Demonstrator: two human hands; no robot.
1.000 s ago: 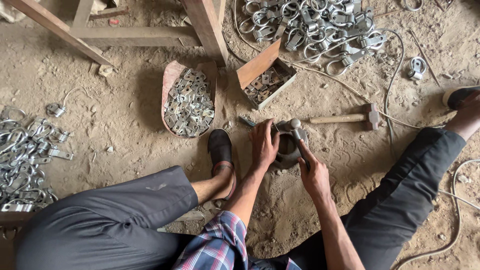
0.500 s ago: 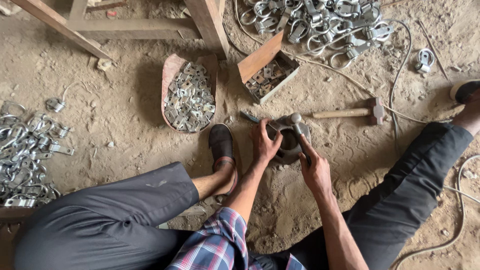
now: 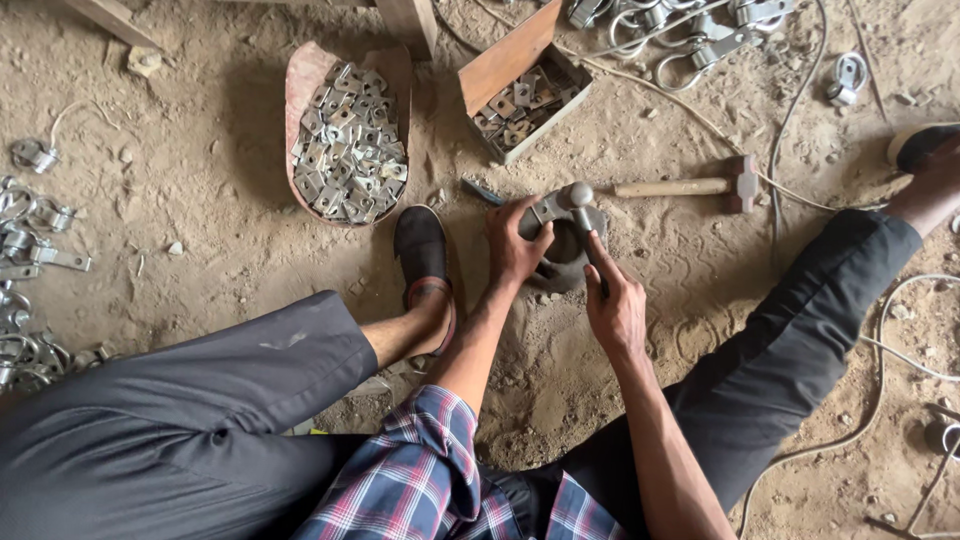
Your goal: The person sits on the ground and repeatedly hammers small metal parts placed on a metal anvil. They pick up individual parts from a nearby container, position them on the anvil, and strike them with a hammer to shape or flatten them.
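Note:
I sit on a sandy floor with my legs spread. Between them a round dark metal block [image 3: 568, 250] is set in the dirt. My left hand [image 3: 513, 243] presses a grey metal clamp piece [image 3: 558, 206] onto the block's top. My right hand [image 3: 614, 305] rests against the block's right side and grips a thin dark tool that points up toward the clamp. A short round stud stands up at the clamp's top.
A wooden-handled hammer [image 3: 690, 185] lies just right of the block. A curved tray of small metal plates [image 3: 345, 140] and a wooden box of plates [image 3: 520, 95] sit beyond. Clamps are piled at the left [image 3: 25, 240] and top [image 3: 680, 25]. Cables cross the right side.
The view has drawn closer to the block. Both hands stay on the block and clamp; the right hand has slid slightly down its right side.

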